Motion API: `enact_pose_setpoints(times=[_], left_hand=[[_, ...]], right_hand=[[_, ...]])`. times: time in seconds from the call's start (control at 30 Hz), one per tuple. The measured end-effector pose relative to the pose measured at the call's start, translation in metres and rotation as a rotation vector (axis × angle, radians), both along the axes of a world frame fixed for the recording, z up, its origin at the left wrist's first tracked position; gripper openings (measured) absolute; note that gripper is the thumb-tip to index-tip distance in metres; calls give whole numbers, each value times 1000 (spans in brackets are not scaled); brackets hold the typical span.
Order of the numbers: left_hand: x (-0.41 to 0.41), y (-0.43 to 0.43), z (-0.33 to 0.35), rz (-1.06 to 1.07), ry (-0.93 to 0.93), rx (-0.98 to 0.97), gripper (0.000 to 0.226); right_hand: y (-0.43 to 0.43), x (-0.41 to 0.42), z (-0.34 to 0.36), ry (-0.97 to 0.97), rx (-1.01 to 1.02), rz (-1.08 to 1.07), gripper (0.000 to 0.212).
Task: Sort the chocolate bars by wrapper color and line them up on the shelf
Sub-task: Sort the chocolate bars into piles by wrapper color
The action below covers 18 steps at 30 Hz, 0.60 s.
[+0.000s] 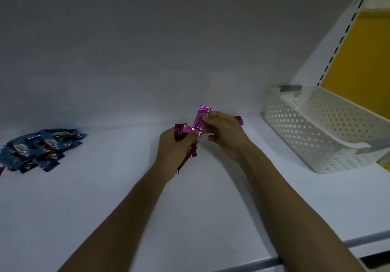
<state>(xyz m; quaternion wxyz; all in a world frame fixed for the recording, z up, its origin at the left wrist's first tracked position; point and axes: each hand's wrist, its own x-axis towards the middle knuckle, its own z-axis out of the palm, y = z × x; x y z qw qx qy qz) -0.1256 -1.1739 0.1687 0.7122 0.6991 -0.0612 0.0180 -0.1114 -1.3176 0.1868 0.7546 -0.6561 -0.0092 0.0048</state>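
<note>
Left hand [176, 147] grips bunch of magenta bars [183, 130] above shelf [105, 198] middle. Right hand [226, 133] pinches single magenta bar [200, 119], upright. Blue bars [42, 149] piled far left on shelf; white basket [295, 124] right.

White shelf [84, 208] runs wide, pale grey back panel [147, 39] rising behind it. At two o'clock, a white slotted upright [337, 46] leans across; beyond it a yellow wall [363, 56], possibly a board. Light's dim, brightest at centre.
</note>
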Motion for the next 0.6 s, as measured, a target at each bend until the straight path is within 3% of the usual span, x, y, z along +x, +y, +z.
enact_pose_setpoints(times=[0.13, 0.33, 0.43, 0.6], left_hand=[[0, 0, 3, 7, 33, -63, 10], [-1, 2, 5, 19, 66, -137, 7], [-1, 2, 4, 15, 68, -151, 6], [0, 2, 2, 6, 59, -141, 5]], right_hand=[[-4, 0, 0, -13, -10, -19, 14], [-14, -4, 12, 63, 200, -51, 30], [-20, -3, 7, 13, 37, -159, 10], [-30, 4, -3, -84, -306, -334, 20]])
